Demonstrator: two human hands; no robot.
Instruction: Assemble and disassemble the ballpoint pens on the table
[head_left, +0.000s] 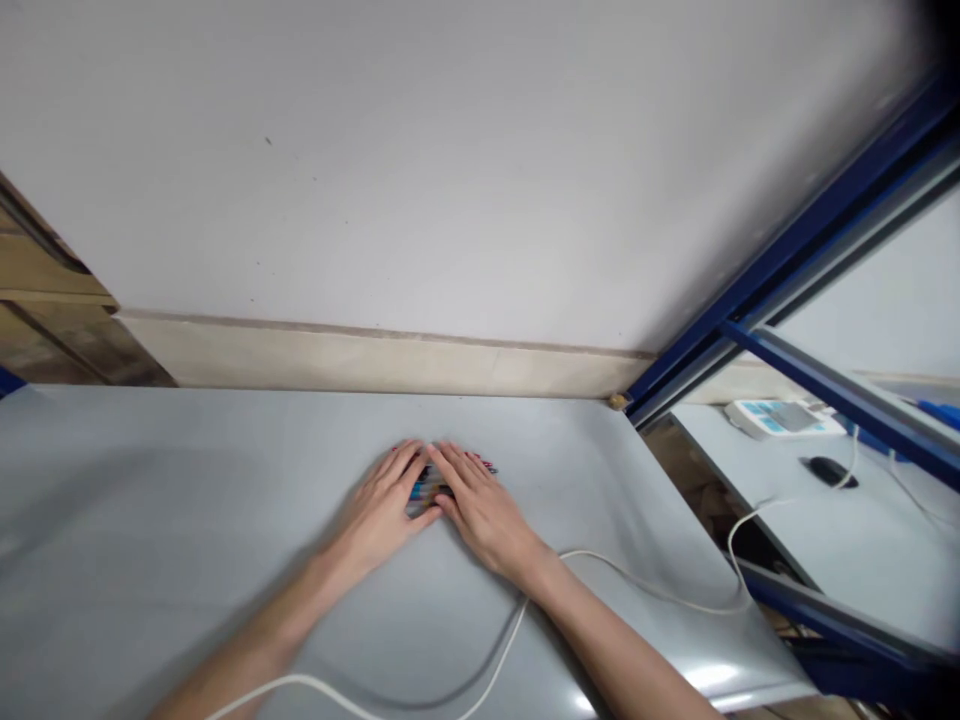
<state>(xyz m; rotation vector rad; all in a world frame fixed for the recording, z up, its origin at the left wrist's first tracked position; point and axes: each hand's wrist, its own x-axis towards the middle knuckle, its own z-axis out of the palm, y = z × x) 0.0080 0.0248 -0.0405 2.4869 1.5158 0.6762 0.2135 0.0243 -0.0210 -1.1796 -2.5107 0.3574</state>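
Lying flat, fingers stretched and clasping nothing, the left hand [384, 512] and right hand [486, 512] covered a cluster of coloured pens [426, 490] toward the far edge of the grey table [187, 500], both equally near.

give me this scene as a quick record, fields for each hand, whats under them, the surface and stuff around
left hand: flat, palm down, fingers on the coloured pens
right hand: flat, palm down, fingers over the same bunch
coloured pens: lying on the table, mostly hidden, count unclear
surface: grey table
cable: white cable runs across the table by the right wrist
right side: blue frame, second table with white device and black mouse
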